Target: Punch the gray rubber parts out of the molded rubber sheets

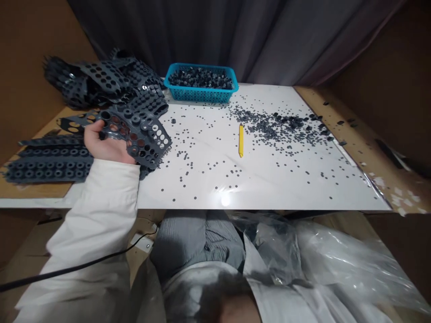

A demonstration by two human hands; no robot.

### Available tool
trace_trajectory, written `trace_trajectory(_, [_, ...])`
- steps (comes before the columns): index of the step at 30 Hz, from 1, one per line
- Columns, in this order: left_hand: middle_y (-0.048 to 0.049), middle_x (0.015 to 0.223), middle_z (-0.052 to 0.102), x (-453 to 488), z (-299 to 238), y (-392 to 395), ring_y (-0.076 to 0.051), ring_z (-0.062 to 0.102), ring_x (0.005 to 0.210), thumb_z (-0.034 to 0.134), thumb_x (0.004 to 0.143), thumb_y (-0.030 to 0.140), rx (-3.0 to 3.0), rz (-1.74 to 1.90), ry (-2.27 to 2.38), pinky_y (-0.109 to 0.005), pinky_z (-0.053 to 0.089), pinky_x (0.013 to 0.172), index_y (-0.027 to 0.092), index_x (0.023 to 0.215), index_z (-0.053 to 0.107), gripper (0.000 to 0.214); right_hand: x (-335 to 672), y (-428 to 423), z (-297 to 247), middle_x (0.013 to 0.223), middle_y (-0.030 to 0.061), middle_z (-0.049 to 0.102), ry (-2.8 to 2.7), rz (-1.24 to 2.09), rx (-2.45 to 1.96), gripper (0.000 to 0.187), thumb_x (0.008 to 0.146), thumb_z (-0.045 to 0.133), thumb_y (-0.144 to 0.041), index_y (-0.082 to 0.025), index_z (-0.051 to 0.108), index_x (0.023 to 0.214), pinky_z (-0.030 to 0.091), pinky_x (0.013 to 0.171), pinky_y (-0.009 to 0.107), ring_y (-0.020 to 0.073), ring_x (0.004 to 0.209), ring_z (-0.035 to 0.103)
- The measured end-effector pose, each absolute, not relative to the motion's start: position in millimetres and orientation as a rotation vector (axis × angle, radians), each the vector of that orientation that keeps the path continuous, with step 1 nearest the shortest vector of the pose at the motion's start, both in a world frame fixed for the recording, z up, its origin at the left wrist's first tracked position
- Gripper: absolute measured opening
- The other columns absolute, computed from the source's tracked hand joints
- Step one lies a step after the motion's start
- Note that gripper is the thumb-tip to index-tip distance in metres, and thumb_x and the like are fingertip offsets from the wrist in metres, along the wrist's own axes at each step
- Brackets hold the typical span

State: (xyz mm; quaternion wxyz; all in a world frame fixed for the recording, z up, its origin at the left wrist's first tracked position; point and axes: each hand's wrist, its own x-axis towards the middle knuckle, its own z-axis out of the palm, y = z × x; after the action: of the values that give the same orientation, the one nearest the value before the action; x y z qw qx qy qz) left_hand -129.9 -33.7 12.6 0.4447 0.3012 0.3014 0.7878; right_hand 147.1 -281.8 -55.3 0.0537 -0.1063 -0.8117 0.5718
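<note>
My left hand grips a dark grey perforated rubber sheet, thumb on top and the palm beneath it. Some holes in the sheet are open, while others hold round ring-shaped pieces. Under and left of the hand lie dark strips of ring-shaped rubber parts. Behind it, a heap of used-looking perforated sheets is piled up. My right hand is low at the bottom edge, in front of my body, smeared by motion; its fingers cannot be made out.
A blue basket full of small dark rubber pieces stands at the back. A yellow cutter-like tool lies mid-table. Small black discs are strewn over the white board, thickest at right. Clear plastic bags lie below the table edge.
</note>
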Motion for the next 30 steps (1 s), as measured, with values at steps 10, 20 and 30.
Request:
trace_trajectory(10, [-0.0009,0.066,0.057,-130,9,-33,-0.016,0.060,0.075,0.044,0.067,0.026,0.550,1.987,0.602,-0.032,0.047,0.083,0.018,0.076,0.045,0.012,175,-242,-9,0.052,-0.0013,0.051,-2.179,1.385,-0.690,0.049,0.093,0.030,-0.048,-0.019,0.054,0.062,0.033,0.045,0.019,0.0087,0.048,0.047])
trace_trajectory(20, [-0.0027,0.071,0.062,-124,24,-43,-0.021,0.059,0.089,0.047,0.065,0.028,0.640,1.886,0.659,-0.036,0.046,0.088,0.019,0.070,0.049,0.010,192,-224,4,0.074,0.0057,0.066,-2.117,1.102,-0.890,0.024,0.090,0.041,-0.030,-0.020,0.062,0.085,0.047,0.065,0.026,0.0154,0.071,0.061])
trace_trajectory(30, [-0.0037,0.081,0.071,-81,71,-98,-0.034,0.065,0.078,0.061,0.064,0.042,1.029,1.493,0.863,-0.051,0.054,0.066,0.033,0.077,0.070,0.019,212,-143,62,0.122,0.0097,0.056,-1.816,1.077,-1.016,0.043,0.080,0.058,-0.044,-0.027,0.051,0.120,0.045,0.091,0.039,0.0252,0.113,0.052])
